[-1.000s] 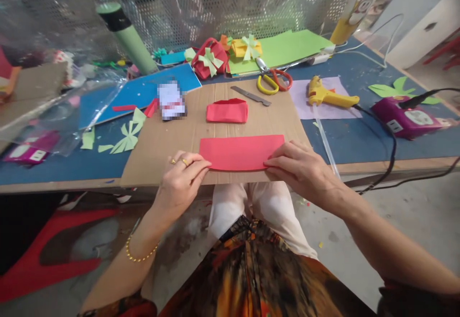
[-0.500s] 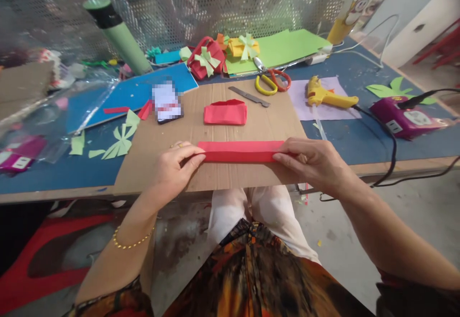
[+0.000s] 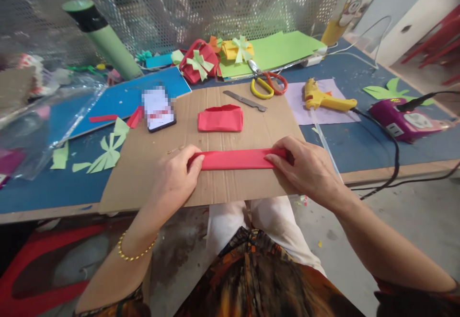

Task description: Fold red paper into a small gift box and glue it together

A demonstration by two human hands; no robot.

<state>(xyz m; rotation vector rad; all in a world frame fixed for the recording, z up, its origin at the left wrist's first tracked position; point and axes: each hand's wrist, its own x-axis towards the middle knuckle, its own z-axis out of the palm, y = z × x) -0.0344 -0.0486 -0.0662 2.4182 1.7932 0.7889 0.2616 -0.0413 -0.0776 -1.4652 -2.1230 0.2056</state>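
A folded red paper strip (image 3: pixel 235 159) stretches level between my two hands, over the brown cardboard sheet (image 3: pixel 143 182). My left hand (image 3: pixel 181 168) pinches its left end between thumb and fingers. At the other end, my right hand (image 3: pixel 296 163) grips the paper with the thumb on its near face and the fingers behind. Just beyond the strip lies a small red folded paper piece (image 3: pixel 221 119) with an opening along its top. A metal blade (image 3: pixel 245 100) rests farther back on the cardboard.
Scissors (image 3: pixel 266 87) lie behind the blade. To the right are a yellow glue gun (image 3: pixel 323 97) on lilac paper and a purple power socket (image 3: pixel 406 120) with a black cord. A phone (image 3: pixel 158 108), green paper scraps (image 3: pixel 107 154) and a green bottle (image 3: pixel 104 39) stand or lie leftward.
The strip showed two bands with a crease between; now one flat, narrower band faces me. Both hands still hold its ends, and the right fingers have curled further around it. The view has shifted slightly.
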